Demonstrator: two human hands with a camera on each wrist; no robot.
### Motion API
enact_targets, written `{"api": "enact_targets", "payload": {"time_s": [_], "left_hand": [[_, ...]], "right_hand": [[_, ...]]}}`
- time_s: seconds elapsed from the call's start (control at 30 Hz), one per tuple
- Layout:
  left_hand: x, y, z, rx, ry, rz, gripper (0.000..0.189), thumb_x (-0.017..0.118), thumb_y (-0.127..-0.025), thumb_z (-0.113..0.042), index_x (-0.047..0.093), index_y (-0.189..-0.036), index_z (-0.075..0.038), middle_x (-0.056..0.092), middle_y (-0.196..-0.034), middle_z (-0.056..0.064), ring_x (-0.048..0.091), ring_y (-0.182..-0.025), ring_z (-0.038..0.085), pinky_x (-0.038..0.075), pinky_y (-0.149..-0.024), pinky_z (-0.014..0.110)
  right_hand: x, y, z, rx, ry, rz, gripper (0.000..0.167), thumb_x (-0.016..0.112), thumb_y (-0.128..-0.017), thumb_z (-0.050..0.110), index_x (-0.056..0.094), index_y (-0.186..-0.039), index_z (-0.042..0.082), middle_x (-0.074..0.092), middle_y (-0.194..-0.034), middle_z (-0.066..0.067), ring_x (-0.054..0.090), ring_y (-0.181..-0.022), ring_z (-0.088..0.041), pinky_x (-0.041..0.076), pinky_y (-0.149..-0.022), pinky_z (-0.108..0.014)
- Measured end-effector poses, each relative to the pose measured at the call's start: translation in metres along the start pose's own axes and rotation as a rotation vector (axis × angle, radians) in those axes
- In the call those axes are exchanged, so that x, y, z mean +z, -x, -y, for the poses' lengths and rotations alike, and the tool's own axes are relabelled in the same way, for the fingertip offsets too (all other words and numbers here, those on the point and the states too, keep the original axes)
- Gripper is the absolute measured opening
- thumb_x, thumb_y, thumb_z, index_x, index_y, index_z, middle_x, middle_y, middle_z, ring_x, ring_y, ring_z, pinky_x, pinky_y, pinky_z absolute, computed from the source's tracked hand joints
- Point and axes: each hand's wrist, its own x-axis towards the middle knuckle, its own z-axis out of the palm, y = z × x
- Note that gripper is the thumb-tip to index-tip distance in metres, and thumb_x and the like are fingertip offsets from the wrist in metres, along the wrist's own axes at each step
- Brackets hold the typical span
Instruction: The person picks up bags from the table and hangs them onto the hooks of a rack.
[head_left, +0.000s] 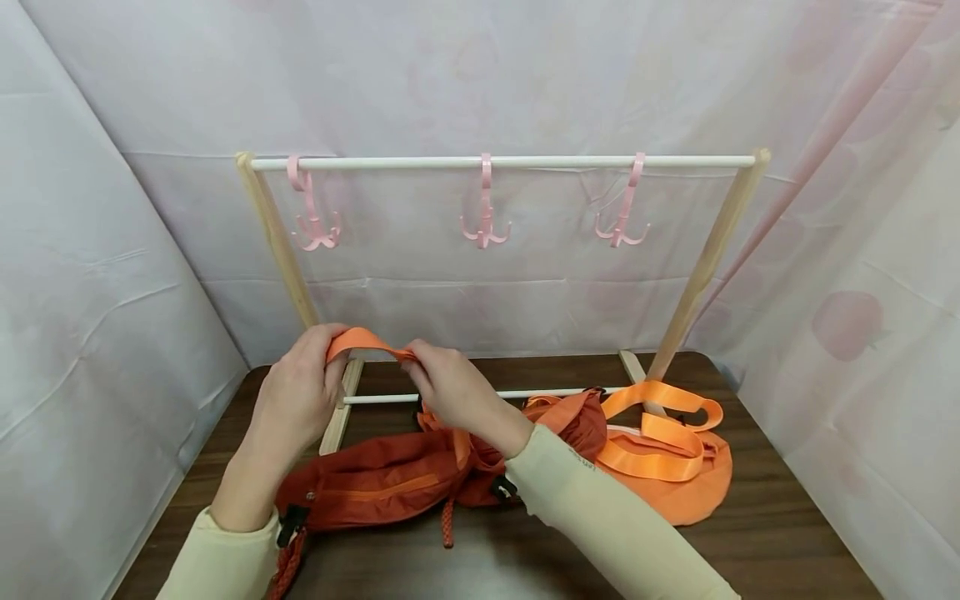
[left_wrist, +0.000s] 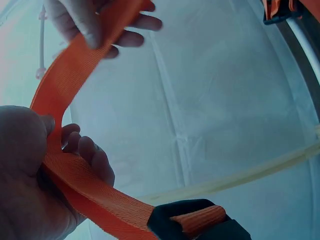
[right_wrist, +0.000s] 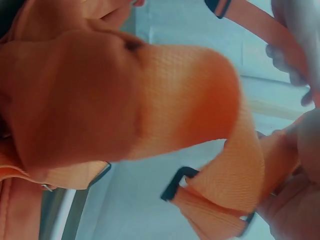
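An orange webbing strap (head_left: 365, 337) arches between both hands above a rust-red fabric bag (head_left: 375, 483). My left hand (head_left: 296, 387) grips one part of the strap, its thumb and fingers around it. My right hand (head_left: 457, 387) pinches the strap farther right. In the left wrist view, the strap (left_wrist: 70, 80) passes through the left hand (left_wrist: 22, 165) to a black buckle (left_wrist: 190, 220). The right wrist view shows a wide strap (right_wrist: 190, 95) looping from the fabric toward the right hand (right_wrist: 295, 190). The red bag lies on the table under my forearms.
Behind the bag stands a wooden rack with a white top rail (head_left: 405, 162). Three pink hooks (head_left: 486, 218) hang from it. An orange bag (head_left: 697, 492) with a looped strap (head_left: 652, 462) lies on the right of the dark table (head_left: 780, 542).
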Motion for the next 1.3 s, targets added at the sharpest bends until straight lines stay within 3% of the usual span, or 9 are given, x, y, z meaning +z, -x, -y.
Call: {"api": "enact_targets", "payload": {"time_s": [0.13,0.33,0.5,0.67,0.83,1.03,1.3], "left_hand": [[-0.002,-0.005,0.007,-0.012,0.008,-0.001,0.027,0.067,-0.105,-0.006,0.062,-0.13,-0.001,0.07,-0.105,0.017,0.066,-0.079,0.036,0.051,-0.066,0.058],[-0.005,-0.012,0.021,0.01,0.031,-0.004,0.029,0.071,-0.101,-0.001,0.059,-0.128,0.002,0.069,-0.095,0.016,0.063,-0.071,0.032,0.049,-0.064,0.051],[-0.009,-0.017,0.033,0.078,0.016,-0.037,0.03,0.079,-0.094,0.002,0.065,-0.12,-0.001,0.071,-0.093,0.017,0.065,-0.073,0.032,0.051,-0.065,0.051],[-0.016,-0.022,0.039,0.142,-0.009,-0.087,0.035,0.081,-0.091,0.002,0.068,-0.123,-0.002,0.073,-0.093,0.017,0.063,-0.067,0.03,0.051,-0.063,0.049],[-0.027,-0.029,0.042,0.157,-0.029,-0.131,0.032,0.079,-0.093,0.0,0.07,-0.124,-0.003,0.075,-0.094,0.018,0.066,-0.07,0.034,0.053,-0.065,0.054],[-0.038,-0.038,0.044,0.164,-0.047,-0.179,0.027,0.069,-0.102,-0.001,0.071,-0.129,-0.003,0.077,-0.095,0.015,0.07,-0.074,0.032,0.051,-0.066,0.05],[-0.049,-0.05,0.044,0.142,-0.058,-0.245,0.025,0.063,-0.107,-0.005,0.07,-0.131,-0.002,0.076,-0.093,0.015,0.071,-0.076,0.036,0.051,-0.066,0.054]], "right_hand": [[-0.009,-0.006,-0.001,0.034,-0.071,-0.059,0.02,0.046,-0.115,0.015,0.064,-0.125,0.01,0.069,-0.096,0.003,0.063,-0.073,-0.006,0.05,-0.062,-0.022],[-0.024,-0.016,-0.001,0.052,-0.042,-0.11,0.024,0.046,-0.115,0.014,0.065,-0.13,0.01,0.069,-0.093,0.001,0.053,-0.057,-0.011,0.045,-0.054,-0.026],[-0.034,-0.024,-0.001,0.019,0.029,-0.127,0.023,0.049,-0.114,0.012,0.065,-0.13,0.01,0.069,-0.091,0.003,0.053,-0.061,-0.009,0.046,-0.058,-0.026],[-0.044,-0.032,-0.001,-0.017,0.083,-0.145,0.021,0.052,-0.113,0.012,0.067,-0.128,0.01,0.069,-0.088,0.004,0.052,-0.058,-0.009,0.044,-0.055,-0.025],[-0.053,-0.043,0.001,-0.059,0.116,-0.149,0.021,0.053,-0.113,0.014,0.068,-0.127,0.01,0.07,-0.089,0.004,0.053,-0.06,-0.008,0.045,-0.057,-0.025],[-0.062,-0.058,0.009,-0.088,0.147,-0.166,0.022,0.053,-0.113,0.017,0.069,-0.127,0.011,0.072,-0.091,0.004,0.057,-0.066,-0.007,0.048,-0.063,-0.025],[-0.08,-0.083,0.023,-0.109,0.161,-0.199,0.026,0.051,-0.113,0.012,0.067,-0.133,0.006,0.077,-0.106,-0.003,0.063,-0.073,-0.01,0.05,-0.067,-0.025]]}}
